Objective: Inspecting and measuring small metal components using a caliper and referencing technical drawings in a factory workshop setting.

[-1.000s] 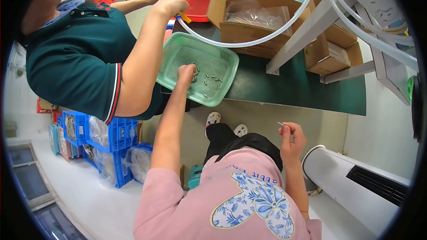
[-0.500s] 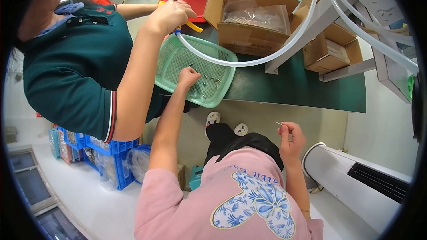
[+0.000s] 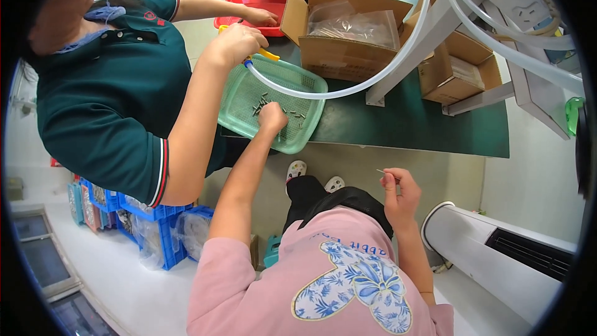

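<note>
A green mesh basket at the table's left end holds several small metal pins. My left hand is inside it, fingers closed and pointing down among the pins. Whatever is between those fingertips is hidden. In front of my right side, off the table, my right hand pinches a thin, light-coloured metal rod between thumb and fingers, and one end sticks out to the left.
At the left, a co-worker in dark green grips a yellow-handled air gun with a clear hose arching over the basket. Their other hand reaches into a red tray. Cardboard boxes stand on the green table; a white post rises between them.
My left hand has moved slightly right and nearer in the basket. More pins show to its left. The co-worker's other hand has come into view at the red tray.
</note>
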A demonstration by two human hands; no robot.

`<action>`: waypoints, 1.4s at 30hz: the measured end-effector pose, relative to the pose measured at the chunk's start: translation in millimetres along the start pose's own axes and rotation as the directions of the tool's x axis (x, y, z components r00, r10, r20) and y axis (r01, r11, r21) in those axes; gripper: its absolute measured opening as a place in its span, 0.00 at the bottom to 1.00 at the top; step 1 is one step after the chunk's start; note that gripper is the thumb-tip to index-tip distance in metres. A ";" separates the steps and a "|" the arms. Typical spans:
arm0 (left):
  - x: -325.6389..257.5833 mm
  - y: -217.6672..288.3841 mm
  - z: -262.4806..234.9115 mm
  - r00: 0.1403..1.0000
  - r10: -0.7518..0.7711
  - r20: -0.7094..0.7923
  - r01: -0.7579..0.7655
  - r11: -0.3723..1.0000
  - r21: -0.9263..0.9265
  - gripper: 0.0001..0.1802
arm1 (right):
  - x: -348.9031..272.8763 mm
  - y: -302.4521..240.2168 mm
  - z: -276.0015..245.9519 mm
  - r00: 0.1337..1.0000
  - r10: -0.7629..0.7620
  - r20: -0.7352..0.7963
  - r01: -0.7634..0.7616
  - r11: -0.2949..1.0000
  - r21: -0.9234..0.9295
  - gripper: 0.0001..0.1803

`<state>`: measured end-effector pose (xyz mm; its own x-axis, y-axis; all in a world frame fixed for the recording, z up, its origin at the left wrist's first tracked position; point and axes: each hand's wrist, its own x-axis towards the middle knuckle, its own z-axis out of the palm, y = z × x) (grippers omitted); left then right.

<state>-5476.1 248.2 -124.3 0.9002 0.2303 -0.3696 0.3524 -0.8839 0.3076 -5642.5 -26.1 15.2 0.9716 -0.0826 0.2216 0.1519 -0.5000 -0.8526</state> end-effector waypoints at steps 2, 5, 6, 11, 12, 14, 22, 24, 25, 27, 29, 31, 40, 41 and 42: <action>-2.2 6.4 -3.5 1.000 -0.003 -0.008 0.004 0.998 0.062 0.14 | -0.9 0.9 -1.1 0.999 -0.028 -0.027 0.028 1.000 0.002 0.02; -2.0 7.3 -1.8 0.999 -0.034 -0.025 0.036 0.996 0.077 0.13 | -3.0 1.1 -3.4 0.999 -0.031 -0.024 0.032 0.999 0.009 0.02; -3.6 5.6 -3.7 0.999 -0.034 -0.029 0.036 0.996 0.076 0.13 | -2.8 0.8 -3.7 0.999 -0.035 -0.025 0.036 0.999 0.010 0.02; -46.7 10.7 -21.6 0.838 0.288 0.463 0.471 0.043 -0.881 0.07 | 2.7 -4.6 9.9 0.998 -0.057 0.035 0.056 0.998 0.022 0.02; -70.8 17.5 -25.8 0.821 0.339 0.459 0.514 -0.087 -0.854 0.08 | 6.5 -6.5 16.6 0.997 -0.062 0.045 0.061 0.998 0.020 0.02; -122.2 27.2 -36.9 0.792 0.425 0.438 0.573 -0.272 -0.773 0.10 | 12.0 -14.7 32.1 0.981 -0.193 0.036 0.188 0.976 0.111 0.02; -229.4 4.9 -49.1 0.839 0.408 0.361 0.545 -0.635 -0.548 0.08 | 0.7 -45.7 86.6 0.896 -0.390 0.213 0.328 0.904 0.275 0.03; -241.0 -12.1 -50.2 0.871 0.334 0.361 0.489 -0.665 -0.564 0.08 | -9.3 -55.2 99.8 0.877 -0.410 0.251 0.327 0.892 0.312 0.03; -246.2 -22.6 -50.3 0.880 0.318 0.352 0.470 -0.685 -0.557 0.08 | -13.8 -61.4 107.2 0.862 -0.431 0.266 0.350 0.887 0.300 0.03; -257.5 -48.7 -50.6 0.927 0.202 0.317 0.367 -0.669 -0.647 0.09 | -25.9 -77.5 125.6 0.831 -0.466 0.303 0.378 0.874 0.306 0.03; -272.3 -73.3 -58.8 0.958 0.055 0.281 0.252 -0.631 -0.734 0.10 | -39.9 -98.9 145.1 0.736 -0.555 0.388 0.533 0.828 0.173 0.03; -292.1 -103.8 -64.5 0.968 -0.098 0.232 0.136 -0.572 -0.809 0.10 | -63.2 -116.4 167.0 0.718 -0.535 0.446 0.495 0.842 0.213 0.03; -353.8 -243.0 -81.2 0.907 -0.400 0.131 -0.169 -0.631 -0.757 0.10 | -134.1 -194.5 291.5 0.427 -0.609 0.669 0.410 0.789 0.457 0.03; -358.3 -255.0 -85.9 0.889 -0.442 0.116 -0.233 -0.657 -0.717 0.10 | -138.3 -203.4 303.9 0.381 -0.634 0.673 0.422 0.767 0.484 0.03; -363.6 -265.3 -89.8 0.867 -0.486 0.109 -0.296 -0.677 -0.674 0.09 | -142.0 -212.5 315.2 0.349 -0.640 0.685 0.416 0.760 0.499 0.03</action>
<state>-5873.9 435.5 7.3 0.5812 0.5854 -0.5653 -0.3322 0.8048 0.4918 -5755.6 363.6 15.8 0.3657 0.8814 0.2990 0.6101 0.0157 -0.7922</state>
